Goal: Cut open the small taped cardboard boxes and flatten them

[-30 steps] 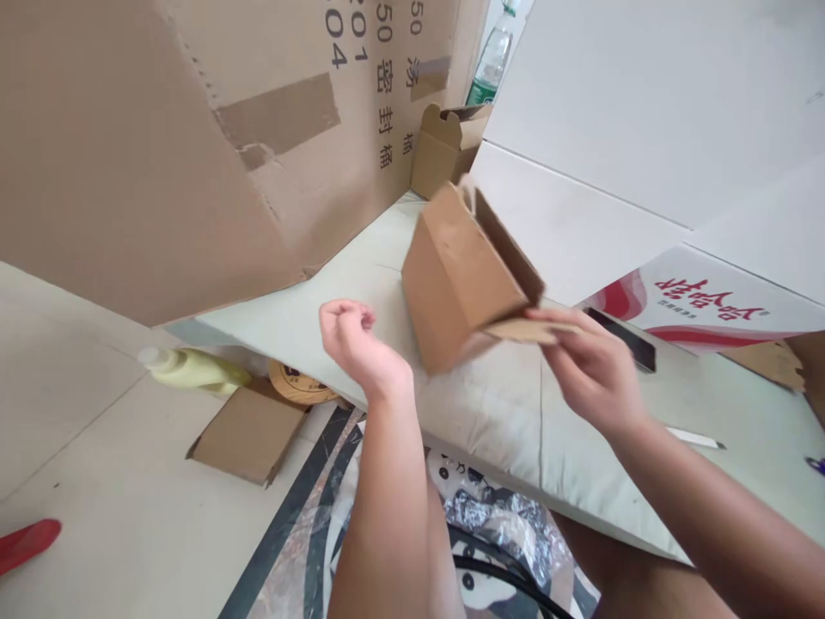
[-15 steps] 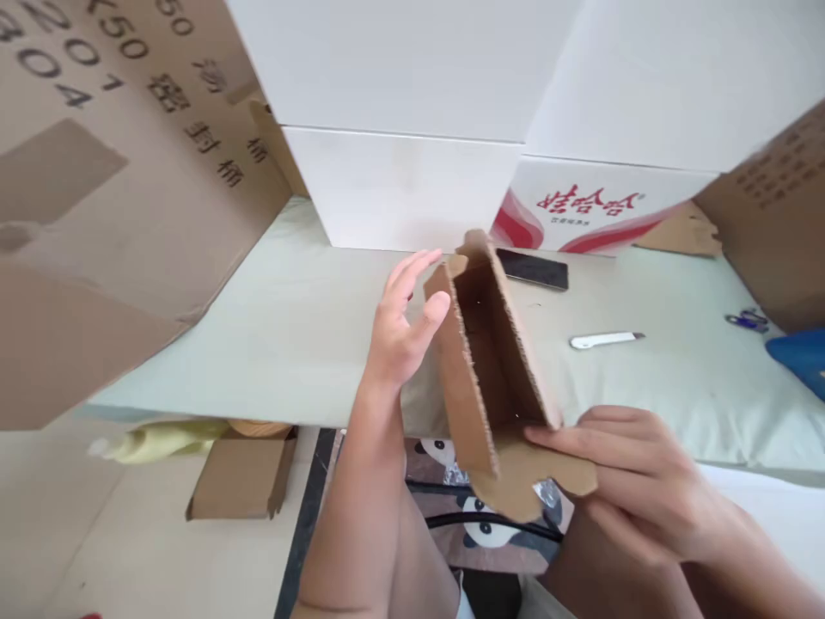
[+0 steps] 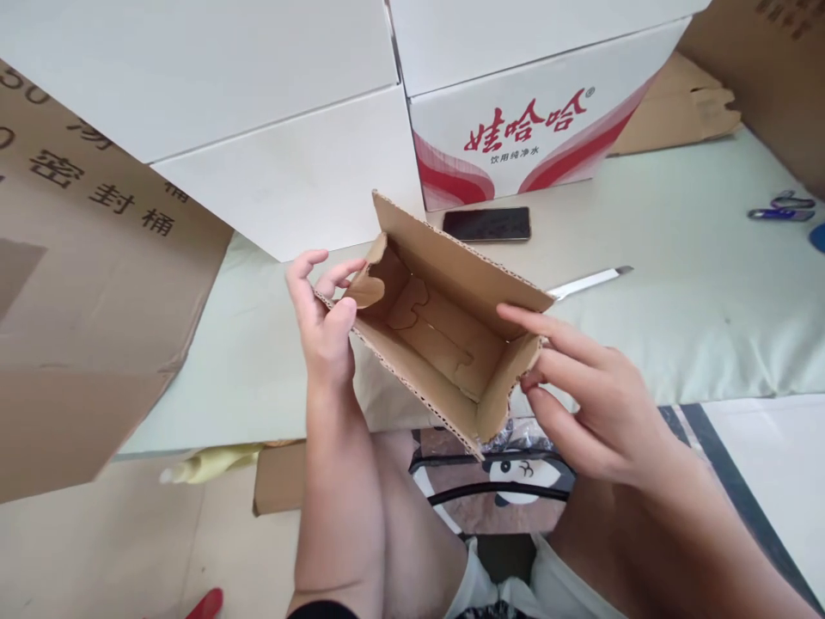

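Note:
A small brown cardboard box [image 3: 430,322] is held between both hands over my lap, its open top turned toward me so its interlocked bottom flaps show inside. My left hand [image 3: 320,314] grips the box's left end, thumb and fingers pinched on the curved side flap. My right hand [image 3: 583,391] holds the right end, index finger stretched along the top rim and the other fingers curled on the right side flap.
A pale green mat [image 3: 676,301] carries a black phone [image 3: 486,224], a white utility knife [image 3: 589,282] and scissors [image 3: 779,208]. White cartons [image 3: 258,129], one with red print [image 3: 516,129], stand behind. A large brown carton [image 3: 77,284] is at left. A flat cardboard piece [image 3: 277,490] lies on the floor.
The box has turned so its opening faces up toward me. My left hand, open beside it before, has closed on the left flap. The view has swung right.

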